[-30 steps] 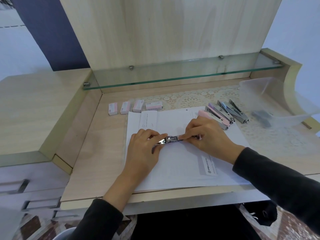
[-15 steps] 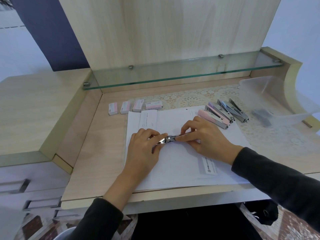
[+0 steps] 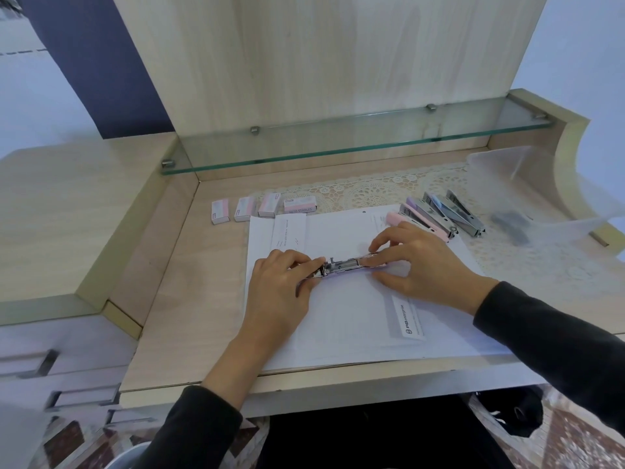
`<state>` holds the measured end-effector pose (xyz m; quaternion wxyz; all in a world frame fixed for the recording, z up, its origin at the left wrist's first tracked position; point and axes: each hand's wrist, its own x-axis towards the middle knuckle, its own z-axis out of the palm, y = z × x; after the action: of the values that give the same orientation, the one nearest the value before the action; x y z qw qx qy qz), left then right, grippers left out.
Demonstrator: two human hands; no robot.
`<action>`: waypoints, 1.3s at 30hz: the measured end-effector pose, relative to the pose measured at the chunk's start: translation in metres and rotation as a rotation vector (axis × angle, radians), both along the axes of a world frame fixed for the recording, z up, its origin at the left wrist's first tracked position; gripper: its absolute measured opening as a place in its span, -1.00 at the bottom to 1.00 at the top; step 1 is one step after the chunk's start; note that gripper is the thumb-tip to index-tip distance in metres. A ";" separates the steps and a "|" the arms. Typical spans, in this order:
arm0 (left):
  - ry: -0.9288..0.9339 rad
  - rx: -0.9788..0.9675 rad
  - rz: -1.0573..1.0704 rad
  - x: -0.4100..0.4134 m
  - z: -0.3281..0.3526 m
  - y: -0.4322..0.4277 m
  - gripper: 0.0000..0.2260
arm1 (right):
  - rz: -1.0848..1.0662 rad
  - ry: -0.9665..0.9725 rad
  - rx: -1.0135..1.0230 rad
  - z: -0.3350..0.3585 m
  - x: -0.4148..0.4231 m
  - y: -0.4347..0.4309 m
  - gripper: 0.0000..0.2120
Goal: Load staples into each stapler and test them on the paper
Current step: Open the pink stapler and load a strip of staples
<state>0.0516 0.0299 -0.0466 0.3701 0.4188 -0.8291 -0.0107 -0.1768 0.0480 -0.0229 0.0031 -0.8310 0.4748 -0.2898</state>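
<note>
Hands are meeting over an opened stapler [image 3: 345,266] that is lying lengthwise, left to right, on the paper [image 3: 341,319] near the middle of the desk [image 3: 176,299]. Left hand [image 3: 280,292] is resting palm down on the sheet, its fingers [image 3: 306,264] curled together and closing on the stapler's left end, where the bare metal magazine is showing. Right hand [image 3: 419,269] is arching over the stapler's right end; the thumb is pressing along the near side while the index and middle fingertips are pinching the far side, so the fingers are slightly spread yet clamped on the body. Both forearms are lying in dark sleeves [image 3: 554,336] that are crossing the desk's front edge.

Four staple boxes [image 3: 299,204] are sitting in a row toward the back edge of the desk, just beyond the paper's far left corner. Further staplers [image 3: 436,216], pink, lilac and grey-blue, are lying side by side, opened, at the paper's far right corner, partly on a lace mat [image 3: 372,189]. Beyond them, near the desk's right edge, a clear plastic bag [image 3: 527,198] is lying with a dark object inside that is too blurred to identify. A glass shelf [image 3: 338,143] is running along the back edge above the surface
</note>
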 end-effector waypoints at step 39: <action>-0.188 -0.109 0.007 -0.001 -0.002 0.000 -0.64 | -0.083 -0.256 0.141 -0.011 0.007 0.004 -0.74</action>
<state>0.0502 0.0297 -0.0481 0.3128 0.4002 -0.8581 0.0748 -0.1701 0.0521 -0.0336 0.1098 -0.7646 0.5236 -0.3594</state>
